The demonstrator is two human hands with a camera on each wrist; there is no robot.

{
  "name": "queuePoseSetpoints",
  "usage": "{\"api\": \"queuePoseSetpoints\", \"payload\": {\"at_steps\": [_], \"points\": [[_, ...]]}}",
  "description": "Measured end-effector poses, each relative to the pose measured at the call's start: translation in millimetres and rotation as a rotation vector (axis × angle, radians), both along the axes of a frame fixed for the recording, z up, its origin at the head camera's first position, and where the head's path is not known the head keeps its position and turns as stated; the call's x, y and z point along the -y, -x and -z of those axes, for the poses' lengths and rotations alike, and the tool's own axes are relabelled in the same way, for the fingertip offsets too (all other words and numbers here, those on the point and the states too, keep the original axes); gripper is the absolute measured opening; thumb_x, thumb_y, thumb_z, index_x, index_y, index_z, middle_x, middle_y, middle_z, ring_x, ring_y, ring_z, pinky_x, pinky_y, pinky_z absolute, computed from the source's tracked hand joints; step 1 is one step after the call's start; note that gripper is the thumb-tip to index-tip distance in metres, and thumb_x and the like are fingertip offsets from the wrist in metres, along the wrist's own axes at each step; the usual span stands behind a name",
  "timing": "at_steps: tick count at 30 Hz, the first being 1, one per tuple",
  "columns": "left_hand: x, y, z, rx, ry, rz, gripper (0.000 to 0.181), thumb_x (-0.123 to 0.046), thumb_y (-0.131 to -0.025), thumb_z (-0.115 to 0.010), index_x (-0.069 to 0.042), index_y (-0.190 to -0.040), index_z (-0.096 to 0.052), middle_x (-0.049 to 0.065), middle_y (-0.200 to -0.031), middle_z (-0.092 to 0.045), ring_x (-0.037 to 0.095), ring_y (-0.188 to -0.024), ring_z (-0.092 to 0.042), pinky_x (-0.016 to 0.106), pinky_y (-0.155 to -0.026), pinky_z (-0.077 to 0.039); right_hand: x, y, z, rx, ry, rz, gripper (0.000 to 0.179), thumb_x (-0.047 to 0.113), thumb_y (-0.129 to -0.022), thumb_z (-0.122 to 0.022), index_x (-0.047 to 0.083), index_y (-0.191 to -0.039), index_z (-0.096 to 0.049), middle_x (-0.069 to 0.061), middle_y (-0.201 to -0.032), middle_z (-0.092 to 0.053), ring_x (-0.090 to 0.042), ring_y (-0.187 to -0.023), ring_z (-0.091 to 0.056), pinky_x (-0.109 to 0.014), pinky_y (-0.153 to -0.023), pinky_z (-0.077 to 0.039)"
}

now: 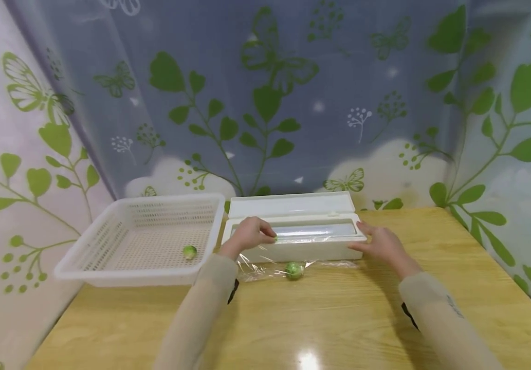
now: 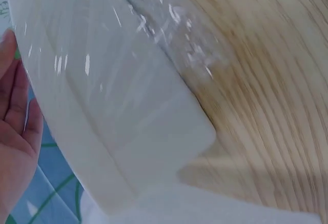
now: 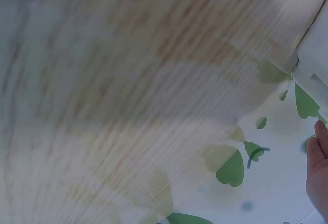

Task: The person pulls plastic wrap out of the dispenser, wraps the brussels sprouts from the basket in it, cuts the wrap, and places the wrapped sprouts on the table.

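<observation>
A long white cling film dispenser box point(image 1: 311, 252) lies across the table with its lid point(image 1: 293, 204) raised at the back. My left hand point(image 1: 250, 234) is over its left half, fingertips pinching a small green piece point(image 1: 275, 238) at the front edge; the fingers hide most of it. My right hand point(image 1: 382, 246) grips the box's right end, thumb at the front and fingers at the top corner. Clear cling film point(image 1: 265, 271) hangs down the front onto the table. A Brussels sprout point(image 1: 294, 270) sits at this film, just before the box.
To the left stands a white plastic basket point(image 1: 135, 278) with another Brussels sprout point(image 1: 189, 252) inside, near its right wall. The wooden table point(image 1: 339, 318) extends toward me. Patterned curtain point(image 1: 293, 128) hangs close behind the box and along both sides.
</observation>
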State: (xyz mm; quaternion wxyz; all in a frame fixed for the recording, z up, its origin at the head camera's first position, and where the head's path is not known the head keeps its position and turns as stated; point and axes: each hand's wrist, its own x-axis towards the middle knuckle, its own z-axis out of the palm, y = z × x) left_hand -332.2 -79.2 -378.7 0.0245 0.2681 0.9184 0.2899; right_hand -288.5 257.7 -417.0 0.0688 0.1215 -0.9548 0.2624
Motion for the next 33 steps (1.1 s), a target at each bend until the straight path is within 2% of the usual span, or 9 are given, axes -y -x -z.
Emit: {"api": "queuePoseSetpoints", "payload": {"at_steps": [4, 6, 8, 21, 23, 25, 27, 29, 33], "points": [[5.3, -0.9, 1.2, 0.027, 0.041, -0.005, 0.008, -0.016, -0.073, -0.073, -0.013, -0.079, -0.07, -0.005, -0.079, -0.066, 0.012, -0.077, -0.058, 0.029, -0.072, -0.045, -3, -4.7, 1.4, 0.014, -0.009, -0.012, 0.079, 0.045, -0.074, -0.066, -0.003, -0.13, -0.038, -0.024, -0.129, -0.037, -0.018, -0.044, -0.04, -0.034, -0.055, -0.041], [9.4, -0.9, 1.2, 0.019, 0.051, 0.0, 0.008, -0.016, -0.072, -0.073, -0.013, -0.079, -0.07, -0.005, -0.08, -0.066, 0.013, -0.079, -0.059, 0.029, -0.073, -0.045, -4, -6.0, 2.0, 0.023, -0.006, -0.009, 0.079, 0.045, -0.074, -0.066, -0.002, -0.131, -0.037, -0.025, -0.127, -0.039, -0.011, -0.039, -0.022, -0.03, -0.047, -0.035], [14.4, -0.5, 0.3, -0.003, 0.057, 0.003, 0.008, -0.015, -0.071, -0.074, -0.014, -0.078, -0.07, -0.004, -0.08, -0.067, 0.014, -0.08, -0.059, 0.03, -0.074, -0.045, -4, -6.4, 1.8, 0.01, -0.005, -0.008, 0.079, 0.045, -0.074, -0.066, -0.002, -0.131, -0.037, -0.027, -0.122, -0.044, -0.008, -0.039, -0.019, -0.028, -0.043, -0.031], [35.7, 1.2, -6.3, -0.041, 0.134, 0.073, 0.008, -0.012, -0.071, -0.073, -0.012, -0.077, -0.067, -0.003, -0.076, -0.065, 0.011, -0.074, -0.059, 0.029, -0.076, -0.044, 0, -4.3, 3.1, -0.001, -0.008, -0.024, 0.081, 0.048, -0.073, -0.065, -0.003, -0.13, -0.038, -0.027, -0.125, -0.04, -0.008, -0.038, -0.02, -0.027, -0.044, -0.031], [39.0, 0.9, -6.8, -0.024, 0.146, 0.054, 0.008, -0.012, -0.071, -0.073, -0.012, -0.077, -0.067, -0.003, -0.075, -0.065, 0.01, -0.072, -0.058, 0.028, -0.075, -0.045, 1, -3.7, 4.2, 0.003, -0.005, -0.03, 0.081, 0.048, -0.073, -0.065, -0.003, -0.13, -0.038, -0.028, -0.117, -0.049, -0.008, -0.038, -0.02, -0.027, -0.043, -0.031], [42.5, 0.6, -7.9, -0.01, 0.154, 0.036, 0.008, -0.012, -0.071, -0.073, -0.012, -0.077, -0.068, -0.004, -0.075, -0.064, 0.01, -0.071, -0.057, 0.027, -0.073, -0.045, 1, -3.1, 4.5, 0.007, -0.013, -0.027, 0.081, 0.048, -0.073, -0.065, -0.003, -0.13, -0.037, -0.025, -0.092, -0.059, -0.008, -0.038, -0.02, -0.027, -0.042, -0.031], [44.9, 0.2, -10.9, -0.006, 0.163, 0.022, 0.007, -0.012, -0.072, -0.073, -0.012, -0.077, -0.068, -0.004, -0.075, -0.064, 0.01, -0.071, -0.057, 0.028, -0.072, -0.046, 1, -2.4, 3.6, 0.009, -0.019, -0.016, 0.081, 0.048, -0.074, -0.065, -0.002, -0.131, -0.037, -0.018, -0.069, -0.056, -0.007, -0.038, -0.019, -0.026, -0.042, -0.03], [47.0, 0.4, -14.1, -0.013, 0.18, 0.011, 0.007, -0.013, -0.072, -0.072, -0.013, -0.077, -0.068, -0.004, -0.075, -0.064, 0.011, -0.072, -0.058, 0.029, -0.073, -0.045, 1, -1.3, 2.1, 0.008, -0.02, -0.009, 0.08, 0.047, -0.074, -0.065, -0.001, -0.132, -0.036, -0.018, -0.069, -0.056, -0.007, -0.038, -0.019, -0.026, -0.041, -0.03], [52.0, 1.0, -20.3, -0.004, 0.217, -0.01, 0.007, -0.013, -0.072, -0.072, -0.014, -0.077, -0.068, -0.005, -0.077, -0.064, 0.012, -0.076, -0.058, 0.031, -0.077, -0.044, 0, -0.2, -1.8, 0.008, -0.008, -0.017, 0.079, 0.046, -0.075, -0.065, -0.001, -0.132, -0.036, -0.032, -0.112, -0.049, -0.008, -0.037, -0.02, -0.026, -0.041, -0.031]]}}
